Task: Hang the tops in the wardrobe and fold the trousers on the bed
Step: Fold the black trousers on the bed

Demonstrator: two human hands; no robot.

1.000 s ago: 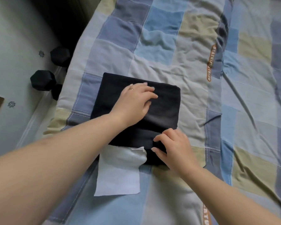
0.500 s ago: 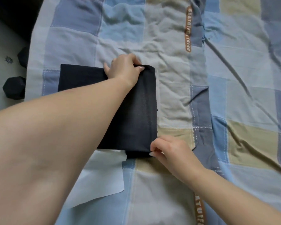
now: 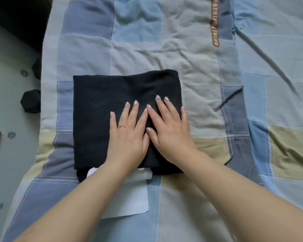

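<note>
Left hand (image 3: 128,137) and right hand (image 3: 170,135), fingers straight, flat side by side on folded dark trousers (image 3: 98,109) atop checked bedcover (image 3: 191,49).

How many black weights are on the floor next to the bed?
2, both left of the bed: one weight near the blanket's edge, another weight just beyond it, mostly hidden. More may be hidden.

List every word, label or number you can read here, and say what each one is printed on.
"BEAUTIFUL" then a second word, perhaps "THING", too blurred to be sure: pale letters on the brown strip printed on the blue, grey and tan checked bedspread.
White pocket lining under the folded dark navy trousers: no text visible.
</note>
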